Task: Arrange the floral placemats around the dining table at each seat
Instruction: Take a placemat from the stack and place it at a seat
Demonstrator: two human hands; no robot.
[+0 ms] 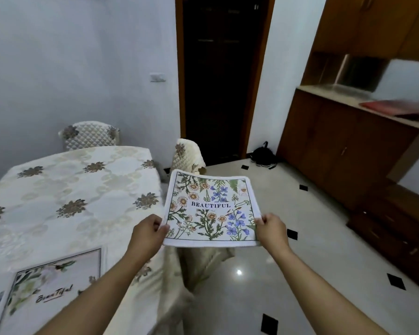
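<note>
Left hand pinches the near left edge of a floral placemat, thumb on top, fingers curled under; right hand does the same at the near right edge. Mat held flat and level in the air between both hands, printed side up, the word BEAUTIFUL reading toward the person; likely kept taut so it can go down square. It hangs just past the right edge of the dining table, over the floor, not yet on the cloth. Far left, a second placemat already lies on the table at the near seat. Beyond the table, one covered chair at the far end, another chair at the right side, near the held mat, which probably marks the next seat. Right of that, tiled floor and a wooden cabinet.
</note>
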